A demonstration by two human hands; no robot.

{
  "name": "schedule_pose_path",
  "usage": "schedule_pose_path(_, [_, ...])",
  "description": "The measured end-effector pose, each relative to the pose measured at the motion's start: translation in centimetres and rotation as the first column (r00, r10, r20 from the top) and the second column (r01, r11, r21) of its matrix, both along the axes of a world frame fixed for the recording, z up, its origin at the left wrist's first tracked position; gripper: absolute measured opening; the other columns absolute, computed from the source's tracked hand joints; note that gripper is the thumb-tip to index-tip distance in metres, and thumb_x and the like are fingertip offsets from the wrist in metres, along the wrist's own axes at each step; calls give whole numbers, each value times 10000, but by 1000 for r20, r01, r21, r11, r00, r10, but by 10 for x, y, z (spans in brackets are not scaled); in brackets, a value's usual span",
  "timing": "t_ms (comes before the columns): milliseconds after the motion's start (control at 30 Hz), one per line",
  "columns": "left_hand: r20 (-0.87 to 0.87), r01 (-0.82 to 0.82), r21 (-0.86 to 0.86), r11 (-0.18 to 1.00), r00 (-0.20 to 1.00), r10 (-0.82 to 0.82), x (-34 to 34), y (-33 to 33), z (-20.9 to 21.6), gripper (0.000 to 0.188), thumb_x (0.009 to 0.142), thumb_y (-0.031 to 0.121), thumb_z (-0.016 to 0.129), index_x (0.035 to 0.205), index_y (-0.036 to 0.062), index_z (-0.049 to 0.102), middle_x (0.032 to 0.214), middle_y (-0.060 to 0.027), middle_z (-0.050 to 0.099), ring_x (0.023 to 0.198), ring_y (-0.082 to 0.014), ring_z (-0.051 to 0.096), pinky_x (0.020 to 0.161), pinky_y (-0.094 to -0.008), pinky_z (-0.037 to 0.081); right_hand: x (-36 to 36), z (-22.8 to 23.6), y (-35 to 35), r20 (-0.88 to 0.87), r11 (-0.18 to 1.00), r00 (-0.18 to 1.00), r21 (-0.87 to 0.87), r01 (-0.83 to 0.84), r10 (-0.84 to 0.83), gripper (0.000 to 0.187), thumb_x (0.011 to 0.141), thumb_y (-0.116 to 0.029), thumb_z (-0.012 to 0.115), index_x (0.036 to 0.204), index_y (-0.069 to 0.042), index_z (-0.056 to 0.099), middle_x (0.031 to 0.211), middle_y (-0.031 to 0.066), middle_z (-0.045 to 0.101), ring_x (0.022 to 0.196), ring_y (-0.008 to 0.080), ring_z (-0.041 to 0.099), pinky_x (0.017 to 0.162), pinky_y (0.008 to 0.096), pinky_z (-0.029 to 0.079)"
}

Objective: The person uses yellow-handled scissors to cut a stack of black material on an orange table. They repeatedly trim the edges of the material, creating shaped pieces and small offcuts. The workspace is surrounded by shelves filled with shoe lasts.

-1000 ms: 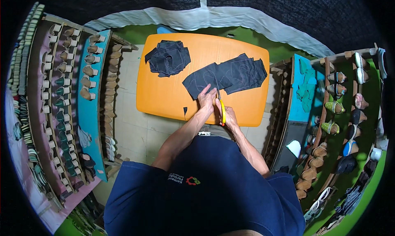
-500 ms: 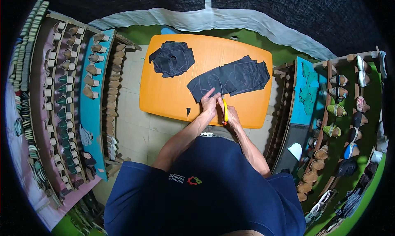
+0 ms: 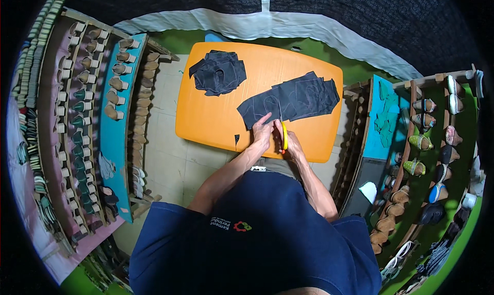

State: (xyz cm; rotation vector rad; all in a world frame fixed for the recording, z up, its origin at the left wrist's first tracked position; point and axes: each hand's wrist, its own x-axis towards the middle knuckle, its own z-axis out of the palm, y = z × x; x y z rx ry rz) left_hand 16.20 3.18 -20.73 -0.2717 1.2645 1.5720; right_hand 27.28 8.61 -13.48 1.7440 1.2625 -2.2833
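My right hand is closed round the yellow-handled scissors. Their blades point away from me, over a dark fabric piece marked with pale curved outlines. At this fabric's near edge, my left hand grips it just left of the scissors, one finger reaching onto the cloth. More dark marked fabric continues to the right, with layered edges at its far end. A heap of cut dark pieces lies at the table's far left. Near the front edge rests a small dark scrap.
The orange table has rounded corners. Racks of shoe lasts stand on the left. On the right, a shelf holds finished shoes, and green scraps lie on a blue board. A dark curtain hangs behind.
The whole view has shifted slightly. Both hands stay at the fabric's near edge, with the scissors still in my right hand; the scissor blades appear slightly more closed together, though this is hard to make out.
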Motion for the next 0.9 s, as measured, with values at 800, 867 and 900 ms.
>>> schedule_pose_path(800, [-275,217,296,930,952,-135,-53,0,86,760,790,-97,687,1489,89,453,1055,-52,705,875,-88,660,834,-246,528,7,40,0,-262,992,957,-16,122,-122,681,932,-713,478,933,-39,574,630,13,503,519,124,515,524,290,497])
schedule_pose_path(867, [-319,256,359,897,937,-140,-62,0,109,750,788,-101,682,1483,60,451,1104,-66,697,922,-96,659,874,-238,521,5,61,0,-289,993,950,2,121,-115,669,941,-703,474,938,-41,574,638,13,503,524,122,510,523,289,491])
schedule_pose_path(900, [-367,281,383,880,920,-134,-66,3,117,747,785,-101,681,1481,42,447,1155,-88,686,980,-111,653,929,-254,507,5,68,2,-304,995,950,42,92,-76,666,945,-698,471,937,-40,571,640,12,498,527,121,505,521,289,486])
